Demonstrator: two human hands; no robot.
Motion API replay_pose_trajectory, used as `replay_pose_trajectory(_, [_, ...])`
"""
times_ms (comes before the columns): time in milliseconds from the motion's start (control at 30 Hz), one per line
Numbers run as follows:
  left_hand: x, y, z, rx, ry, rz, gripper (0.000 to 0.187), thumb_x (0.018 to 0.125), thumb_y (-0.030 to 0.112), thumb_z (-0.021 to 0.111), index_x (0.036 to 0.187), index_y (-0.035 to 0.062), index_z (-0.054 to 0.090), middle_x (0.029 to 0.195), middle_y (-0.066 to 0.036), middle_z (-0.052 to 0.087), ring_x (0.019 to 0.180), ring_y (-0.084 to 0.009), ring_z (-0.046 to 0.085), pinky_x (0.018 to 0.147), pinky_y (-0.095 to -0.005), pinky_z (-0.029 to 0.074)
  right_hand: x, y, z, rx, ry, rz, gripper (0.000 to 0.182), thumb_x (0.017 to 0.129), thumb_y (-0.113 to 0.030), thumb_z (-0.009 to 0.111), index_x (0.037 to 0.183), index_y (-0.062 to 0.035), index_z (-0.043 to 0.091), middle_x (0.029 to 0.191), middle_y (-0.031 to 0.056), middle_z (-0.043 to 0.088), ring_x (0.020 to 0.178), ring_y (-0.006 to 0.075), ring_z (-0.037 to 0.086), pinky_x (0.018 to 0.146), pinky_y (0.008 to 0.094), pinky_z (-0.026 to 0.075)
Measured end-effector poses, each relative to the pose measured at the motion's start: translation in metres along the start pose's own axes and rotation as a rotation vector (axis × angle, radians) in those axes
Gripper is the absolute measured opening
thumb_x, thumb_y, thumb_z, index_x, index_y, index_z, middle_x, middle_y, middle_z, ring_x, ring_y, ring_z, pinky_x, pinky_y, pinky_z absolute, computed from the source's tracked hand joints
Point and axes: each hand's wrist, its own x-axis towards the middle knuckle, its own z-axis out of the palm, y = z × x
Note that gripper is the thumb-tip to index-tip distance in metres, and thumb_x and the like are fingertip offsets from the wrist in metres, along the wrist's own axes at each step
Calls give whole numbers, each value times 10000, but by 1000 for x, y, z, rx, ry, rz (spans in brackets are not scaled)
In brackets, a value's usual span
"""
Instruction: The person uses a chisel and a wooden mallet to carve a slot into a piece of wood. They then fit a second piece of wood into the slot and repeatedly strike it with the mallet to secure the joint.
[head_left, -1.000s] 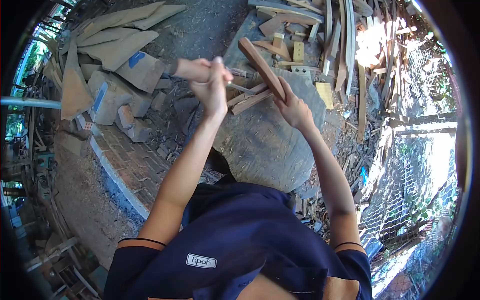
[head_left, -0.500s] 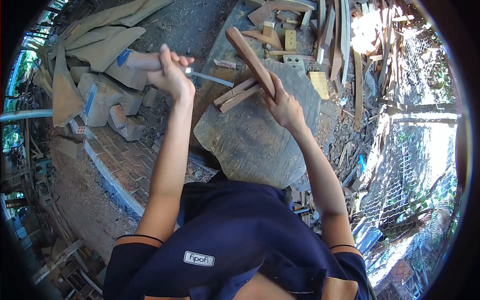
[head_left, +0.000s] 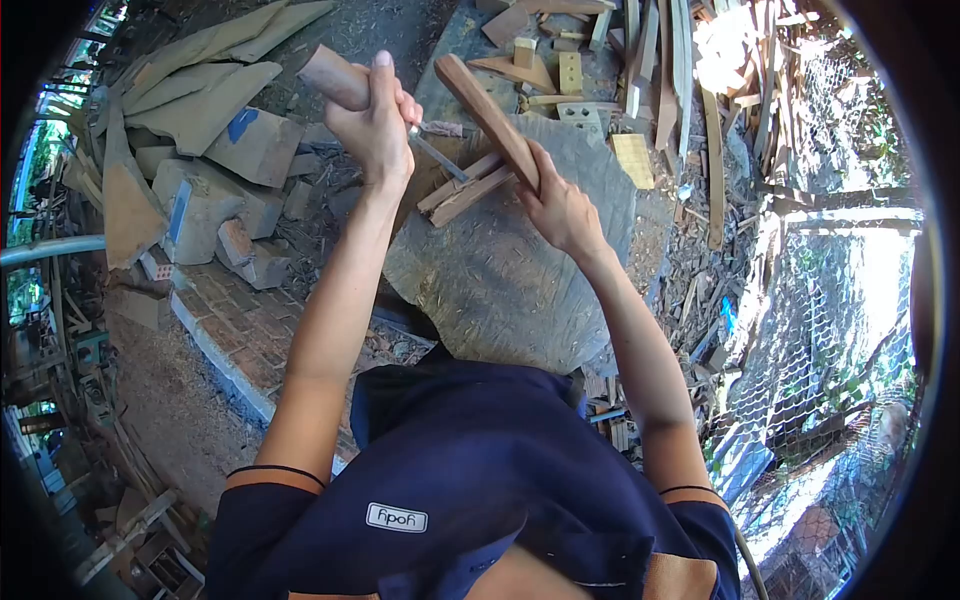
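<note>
The two hands are well apart, both over the far part of a wide, flat, grey-brown wooden block (head_left: 510, 300) or just past its edge. The left hand (head_left: 378, 125) is past the block's far left edge. It is closed tight around a long tool with a thin grey metal blade (head_left: 440, 157) and a fat, round, brown wooden handle (head_left: 335, 78). The blade slants down toward a short, split, brown strip of wood (head_left: 472, 197) lying on the block's far side. I cannot tell if its tip touches the strip.

The right hand (head_left: 562, 212) is over the far part of the block. It is wrapped around the near end of a thick, straight, reddish-brown wooden bar (head_left: 490, 115), which tilts away to the left, past the block's far edge.

A flat, yellow, square piece (head_left: 633, 160) is by the block's far right edge. A small yellow block with holes (head_left: 570, 73) is beyond the far edge. Big, flat, brown boards (head_left: 205, 100) are piled well to the left. Wire netting (head_left: 800, 350) is off to the right.
</note>
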Motion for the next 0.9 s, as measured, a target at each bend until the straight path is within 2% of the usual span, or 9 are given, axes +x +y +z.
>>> replay_pose_trajectory(100, [-1,0,1,47,-81,6,265,936,120,638,802,75,414,601,-11,459,448,-97,451,407,-266,374,1,-1,-1,-6,-8,4,627,927,-329,542,1474,-220,255,1121,252,646,1052,456,603,902,521,476])
replay_pose_trajectory(500, [-16,-11,18,189,-198,140,255,920,101,660,807,64,435,589,-9,474,438,-80,466,379,-240,386,0,-1,0,-8,-1,-9,633,925,-320,548,1474,-209,254,1126,255,642,1047,453,606,898,516,480])
replay_pose_trajectory(600, [-20,-15,23,340,-161,345,252,896,109,691,830,48,456,599,-5,513,428,-74,487,366,-230,393,0,-3,-2,16,-18,5,639,924,-318,545,1477,-211,243,1167,255,624,1090,461,575,932,521,456])
replay_pose_trajectory(667, [-23,-21,22,392,-156,373,251,889,112,702,847,42,464,609,-7,522,437,-74,499,367,-228,399,3,5,6,-45,63,-55,626,912,-278,554,1472,-173,293,1078,234,667,931,396,672,810,484,532])
replay_pose_trajectory(700, [-24,-24,20,455,-146,396,254,883,115,712,864,36,472,618,-9,532,446,-74,511,369,-227,404,3,0,-2,-52,75,-61,626,912,-278,554,1472,-173,293,1078,234,667,931,396,672,810,484,532])
replay_pose_trajectory(767, [-26,-24,20,456,-138,402,262,873,127,727,886,31,483,647,-19,554,460,-73,528,376,-225,416,5,-18,-30,402,-263,168,602,917,-273,566,1460,-159,332,1017,193,681,716,276,686,620,392,560])
replay_pose_trajectory(800, [-27,-24,20,461,-125,411,259,874,127,727,889,30,487,655,-20,560,454,-71,523,371,-224,414,6,-19,-41,487,-292,127,595,933,-297,566,1465,-147,345,925,147,663,572,161,606,487,294,509])
replay_pose_trajectory(867, [-29,-22,20,474,-101,408,276,865,155,741,911,22,503,678,-22,576,490,-81,548,430,-242,445,-6,-52,-74,320,-121,0,597,955,-310,542,1482,-138,322,889,136,633,574,154,593,492,288,500])
replay_pose_trajectory(900, [-30,-21,20,473,-92,401,276,865,155,741,911,22,503,678,-22,576,490,-81,548,430,-242,445,-18,-71,-96,375,-79,-123,592,966,-313,529,1486,-130,315,895,137,630,585,150,593,500,293,502])
